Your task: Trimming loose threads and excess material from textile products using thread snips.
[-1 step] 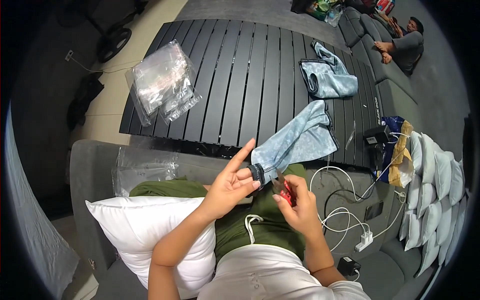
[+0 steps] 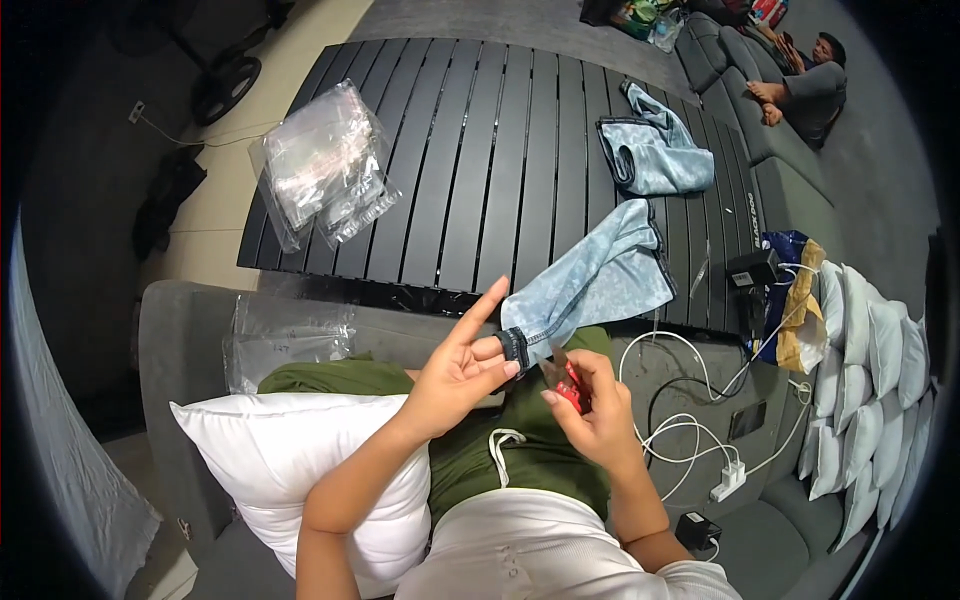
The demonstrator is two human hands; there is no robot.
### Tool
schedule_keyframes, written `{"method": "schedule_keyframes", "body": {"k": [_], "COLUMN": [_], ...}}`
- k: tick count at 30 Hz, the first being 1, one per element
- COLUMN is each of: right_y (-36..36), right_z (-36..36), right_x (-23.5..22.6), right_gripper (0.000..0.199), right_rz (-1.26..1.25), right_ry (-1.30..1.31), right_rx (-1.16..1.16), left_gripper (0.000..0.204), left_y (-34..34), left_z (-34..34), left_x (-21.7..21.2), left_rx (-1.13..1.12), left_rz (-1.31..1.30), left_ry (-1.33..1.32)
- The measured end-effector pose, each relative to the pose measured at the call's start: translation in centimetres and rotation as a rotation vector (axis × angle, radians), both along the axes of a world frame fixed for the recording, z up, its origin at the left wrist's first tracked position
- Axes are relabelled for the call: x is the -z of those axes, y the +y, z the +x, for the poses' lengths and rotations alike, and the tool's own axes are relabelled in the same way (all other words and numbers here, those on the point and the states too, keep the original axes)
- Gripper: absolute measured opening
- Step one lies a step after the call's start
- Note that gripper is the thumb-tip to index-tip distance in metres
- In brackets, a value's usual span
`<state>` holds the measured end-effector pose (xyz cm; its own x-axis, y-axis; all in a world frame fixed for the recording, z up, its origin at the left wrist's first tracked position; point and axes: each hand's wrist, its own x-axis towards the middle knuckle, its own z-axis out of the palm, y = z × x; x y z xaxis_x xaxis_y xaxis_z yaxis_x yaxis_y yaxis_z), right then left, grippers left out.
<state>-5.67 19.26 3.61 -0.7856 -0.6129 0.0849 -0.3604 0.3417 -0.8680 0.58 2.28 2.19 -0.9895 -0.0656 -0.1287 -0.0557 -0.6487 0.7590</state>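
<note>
Denim fills the middle of the view: a pale blue denim garment leg (image 2: 590,280) runs from the black slatted desk (image 2: 480,170) down toward the person's lap. The left hand (image 2: 455,370) has its grip pinched on the dark stitched hem, thumb and bent fingers clamped on the cloth, the index finger pointing up and free. The right hand (image 2: 600,420) sits just beside it, grip clenched around a small red tool (image 2: 572,392), possibly a thread cutter, its tip close to the hem. A second folded pale denim piece (image 2: 655,150) lies farther up the desk. Clear plastic bags (image 2: 320,180) rest at the desk's left edge. A white pillow (image 2: 290,460) lies against the left forearm, and white charging cables (image 2: 690,420) coil on the grey sofa at right.
</note>
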Motion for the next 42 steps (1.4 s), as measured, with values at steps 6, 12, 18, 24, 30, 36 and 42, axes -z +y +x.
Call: {"method": "schedule_keyframes", "body": {"k": [6,12,18,24,30,36,42], "right_y": [0.3,-0.2,-1.0,-1.3,-1.3,-1.4,-1.7], "right_z": [-0.5,0.1,0.4,0.5,0.6,0.6,0.7], "right_x": [0.4,0.8,0.7,0.8,1.0,0.6,0.7], "right_gripper": [0.028,0.028,0.027,0.023,0.023,0.024,0.025], "right_rz": [0.006,0.059,0.085,0.122,0.168,0.17,0.163], "right_ry": [0.012,-0.11,-0.117,-0.04,0.028,0.05,0.046], "right_rx": [0.03,0.038,-0.011,-0.021,-0.054,-0.058,-0.061], "left_gripper": [0.07,0.069,0.073,0.073,0.074,0.075,0.074], "left_y": [-0.1,-0.1,-0.5,0.3,0.4,0.1,-0.3], "left_z": [0.2,0.1,0.4,0.5,0.6,0.7,0.8], "left_x": [0.0,-0.1,-0.6,0.3,0.2,0.1,-0.7], "left_rx": [-0.006,-0.008,0.099,0.071,0.071,0.093,0.123], "left_rz": [0.006,-0.082,-0.164,-0.184,-0.181,-0.146,-0.17], "left_ry": [-0.06,-0.051,-0.079,0.025,0.062,0.042,0.003]}}
